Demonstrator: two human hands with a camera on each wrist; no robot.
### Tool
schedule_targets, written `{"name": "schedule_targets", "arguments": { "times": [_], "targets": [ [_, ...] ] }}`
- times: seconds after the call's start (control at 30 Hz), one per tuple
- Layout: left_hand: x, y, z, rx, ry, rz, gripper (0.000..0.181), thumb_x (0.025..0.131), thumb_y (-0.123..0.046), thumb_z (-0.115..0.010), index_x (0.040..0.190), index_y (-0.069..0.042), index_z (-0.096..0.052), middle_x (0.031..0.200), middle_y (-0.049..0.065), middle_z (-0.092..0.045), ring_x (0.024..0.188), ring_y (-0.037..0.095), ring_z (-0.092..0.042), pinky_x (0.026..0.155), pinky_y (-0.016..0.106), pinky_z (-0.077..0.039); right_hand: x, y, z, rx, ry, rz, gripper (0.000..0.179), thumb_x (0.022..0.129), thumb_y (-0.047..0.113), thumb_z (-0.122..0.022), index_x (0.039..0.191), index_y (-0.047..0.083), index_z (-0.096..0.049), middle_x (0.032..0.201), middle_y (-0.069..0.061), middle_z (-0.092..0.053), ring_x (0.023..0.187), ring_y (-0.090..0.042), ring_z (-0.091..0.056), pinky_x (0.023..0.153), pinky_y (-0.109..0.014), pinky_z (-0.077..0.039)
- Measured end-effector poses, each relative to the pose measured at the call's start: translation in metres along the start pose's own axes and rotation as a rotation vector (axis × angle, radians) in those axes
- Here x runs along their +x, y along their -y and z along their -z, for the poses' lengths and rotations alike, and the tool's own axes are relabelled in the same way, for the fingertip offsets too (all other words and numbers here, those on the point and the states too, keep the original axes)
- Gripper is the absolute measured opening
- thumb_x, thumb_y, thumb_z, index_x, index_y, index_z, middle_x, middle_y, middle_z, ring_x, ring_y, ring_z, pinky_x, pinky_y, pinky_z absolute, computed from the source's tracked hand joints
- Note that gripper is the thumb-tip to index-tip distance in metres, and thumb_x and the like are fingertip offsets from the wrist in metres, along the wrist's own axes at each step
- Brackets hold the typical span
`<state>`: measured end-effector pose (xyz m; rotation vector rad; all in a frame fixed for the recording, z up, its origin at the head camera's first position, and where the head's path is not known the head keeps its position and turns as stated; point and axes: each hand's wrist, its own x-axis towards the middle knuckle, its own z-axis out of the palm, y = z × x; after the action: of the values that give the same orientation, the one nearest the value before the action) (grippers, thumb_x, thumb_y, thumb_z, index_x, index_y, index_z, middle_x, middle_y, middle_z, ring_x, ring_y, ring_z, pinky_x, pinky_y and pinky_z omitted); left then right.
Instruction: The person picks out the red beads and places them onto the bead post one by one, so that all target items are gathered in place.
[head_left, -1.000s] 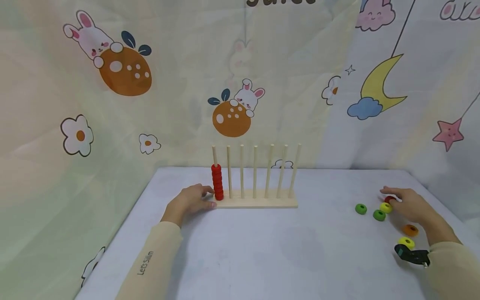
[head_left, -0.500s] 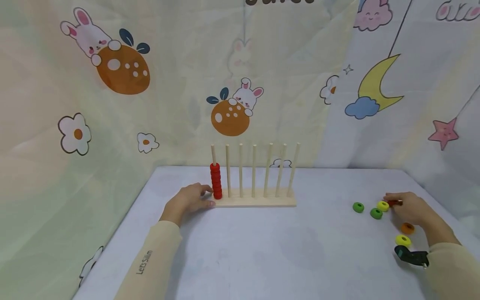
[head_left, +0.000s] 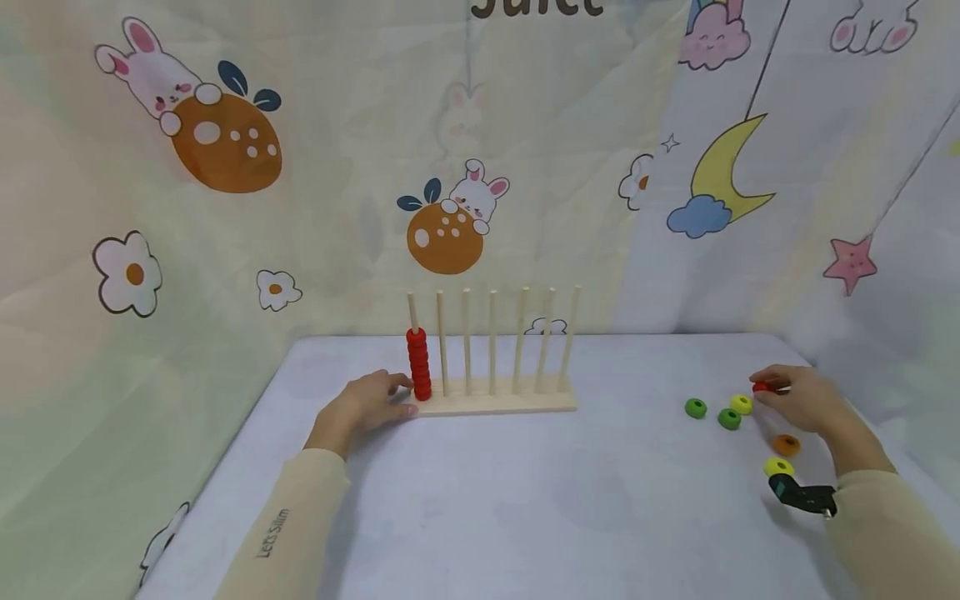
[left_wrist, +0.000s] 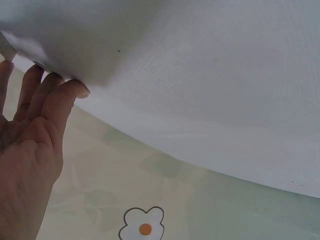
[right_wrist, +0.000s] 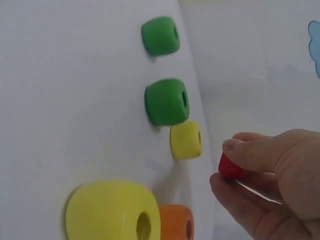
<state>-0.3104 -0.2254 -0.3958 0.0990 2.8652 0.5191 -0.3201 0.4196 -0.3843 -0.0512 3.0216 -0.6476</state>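
Note:
A wooden peg rack (head_left: pixel 495 403) stands on the white table, several upright pegs in its base. Red beads (head_left: pixel 419 365) are stacked on its leftmost peg, whose top sticks out bare. My left hand (head_left: pixel 363 406) holds the left end of the base, thumb at the front and fingers behind. At the right, my right hand (head_left: pixel 806 404) pinches a red bead (right_wrist: pixel 230 167) between thumb and fingers, raised off the table. Close by lie a yellow bead (head_left: pixel 741 405) and two green beads, one nearer (head_left: pixel 729 419) and one farther left (head_left: pixel 696 408).
An orange bead (head_left: pixel 786 445) and another yellow bead (head_left: pixel 779 467) lie nearer me, below the right hand. A black wrist-camera mount (head_left: pixel 802 495) juts from the right sleeve. Behind the table (head_left: pixel 555 500) hangs a printed curtain (head_left: pixel 337 167).
My right hand has picked the red bead up from beside the yellow one and lifted it slightly. The left hand stays at the rack's end. The head view has shifted a little right.

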Motion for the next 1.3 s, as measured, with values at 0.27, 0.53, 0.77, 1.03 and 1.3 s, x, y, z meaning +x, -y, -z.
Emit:
{"name": "schedule_targets", "arguments": {
  "times": [0.27, 0.53, 0.77, 1.03, 1.3],
  "targets": [
    [0.001, -0.001, -0.001, 0.008, 0.004, 0.002, 0.059, 0.091, -0.042, -0.077, 0.144, -0.024, -0.058, 0.131, 0.013, -0.06, 0.122, 0.034, -0.057, 0.101, 0.061, -0.049, -0.007, 0.025, 0.008, 0.039, -0.108, 0.028, 0.039, 0.1, 0.017, -0.062, 0.132, -0.005, -0.056, 0.125, -0.035, -0.053, 0.101, -0.048, -0.056, 0.075, -0.046, -0.061],
    [0.001, 0.0, -0.003, 0.011, 0.014, -0.023, 0.058, 0.092, -0.041, -0.075, 0.144, -0.022, -0.058, 0.133, 0.015, -0.06, 0.124, 0.036, -0.056, 0.104, 0.06, -0.047, -0.012, 0.048, 0.003, 0.074, -0.211, 0.071, 0.034, 0.103, 0.028, -0.063, 0.122, -0.001, -0.061, 0.121, -0.03, -0.057, 0.1, -0.044, -0.052, 0.07, -0.039, -0.055],
    [0.0, 0.001, 0.0, 0.029, 0.018, -0.044, 0.058, 0.092, -0.042, -0.076, 0.143, -0.022, -0.059, 0.131, 0.015, -0.06, 0.123, 0.036, -0.057, 0.102, 0.06, -0.048, -0.019, 0.074, -0.002, 0.163, -0.176, 0.091, 0.048, 0.1, 0.037, -0.067, 0.131, 0.002, -0.059, 0.124, -0.026, -0.055, 0.105, -0.041, -0.053, 0.068, -0.026, -0.05],
    [0.001, -0.001, 0.01, 0.029, 0.01, -0.033, 0.059, 0.093, -0.041, -0.075, 0.146, -0.022, -0.056, 0.134, 0.016, -0.059, 0.126, 0.038, -0.055, 0.103, 0.061, -0.047, -0.019, 0.1, -0.008, 0.228, -0.157, 0.17, 0.044, 0.102, 0.022, -0.064, 0.142, 0.006, -0.054, 0.13, -0.021, -0.06, 0.112, -0.04, -0.06, 0.074, -0.027, -0.053],
    [0.001, 0.0, 0.003, 0.019, 0.027, -0.033, 0.06, 0.093, -0.042, -0.074, 0.146, -0.021, -0.056, 0.134, 0.017, -0.059, 0.125, 0.038, -0.055, 0.102, 0.062, -0.048, -0.02, 0.119, -0.015, 0.254, -0.246, 0.255, 0.037, 0.101, 0.02, -0.068, 0.132, 0.003, -0.057, 0.121, -0.02, -0.065, 0.098, -0.036, -0.068, 0.069, -0.017, -0.054]
  ]
}}
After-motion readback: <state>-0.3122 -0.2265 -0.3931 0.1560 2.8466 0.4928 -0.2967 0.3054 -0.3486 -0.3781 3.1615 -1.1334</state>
